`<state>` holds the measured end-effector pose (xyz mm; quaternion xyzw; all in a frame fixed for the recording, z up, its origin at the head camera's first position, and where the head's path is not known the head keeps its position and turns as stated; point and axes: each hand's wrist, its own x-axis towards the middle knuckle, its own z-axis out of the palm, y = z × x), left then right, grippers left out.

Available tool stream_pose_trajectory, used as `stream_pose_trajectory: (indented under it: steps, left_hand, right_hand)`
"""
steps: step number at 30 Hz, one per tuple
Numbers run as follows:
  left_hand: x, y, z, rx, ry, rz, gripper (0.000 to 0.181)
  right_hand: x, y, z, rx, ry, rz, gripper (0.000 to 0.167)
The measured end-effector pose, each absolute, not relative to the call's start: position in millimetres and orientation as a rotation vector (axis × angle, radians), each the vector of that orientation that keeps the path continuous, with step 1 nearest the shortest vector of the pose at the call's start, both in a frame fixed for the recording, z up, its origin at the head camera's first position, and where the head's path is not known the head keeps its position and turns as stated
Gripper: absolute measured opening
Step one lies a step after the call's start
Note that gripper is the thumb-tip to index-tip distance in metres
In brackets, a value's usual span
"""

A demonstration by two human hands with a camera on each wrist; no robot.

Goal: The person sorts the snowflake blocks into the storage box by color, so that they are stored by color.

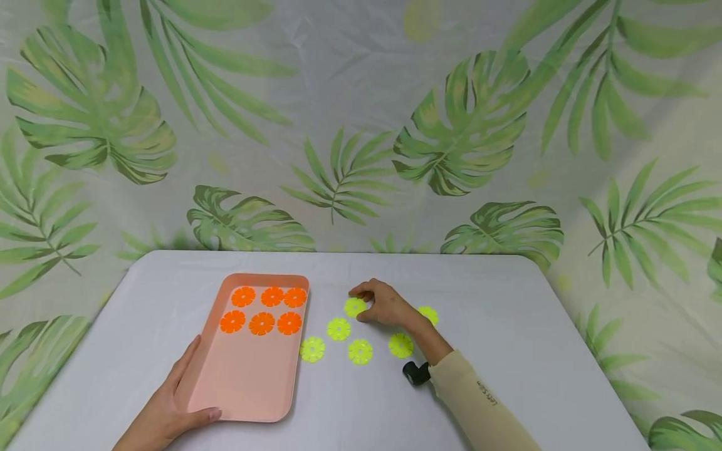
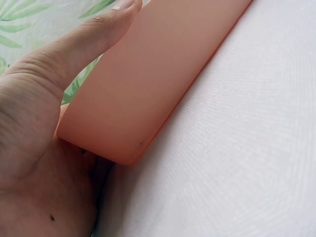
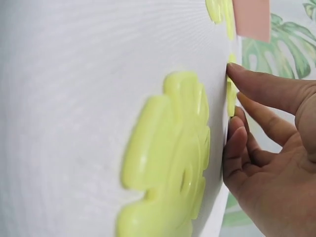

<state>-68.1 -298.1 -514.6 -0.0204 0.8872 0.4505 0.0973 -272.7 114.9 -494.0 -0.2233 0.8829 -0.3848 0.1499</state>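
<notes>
"While the left hand [image 1: 169, 401] grips the pink tray [image 1: 242, 382] at its near left corner, where is the right hand [image 1: 389, 305]?"

"At a yellow-green disc [image 1: 351, 308] on the table [image 1: 485, 300], to the right of the tray. Its fingers are curled only a disc apart, pinching opposite edges."

"Firmly?"

"I can't tell."

"And the orange discs [image 1: 257, 324]?"

"Six, in two rows at the tray's far end."

SUPPORT: table [image 1: 496, 300], white surface, rounded far corners | LEFT: pink tray [image 1: 242, 376] lies lengthwise near to far | RIGHT OF TRAY: five yellow-green notched discs [image 1: 366, 353] lie flat, spaced apart; leftmost just beside tray wall | farthest disc [image 1: 351, 308]: surface contact indeterminate
</notes>
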Motion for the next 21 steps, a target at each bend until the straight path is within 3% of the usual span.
stream_pose_trajectory:
  steps: [21]
  left_hand:
    - [-67.1, -297.6, -510.4, -0.055, 2.654, 1.311, 0.121]
  right_hand:
    - [-275.7, 108.6, -488.0, -0.574, 2.517, -1.146, 0.039]
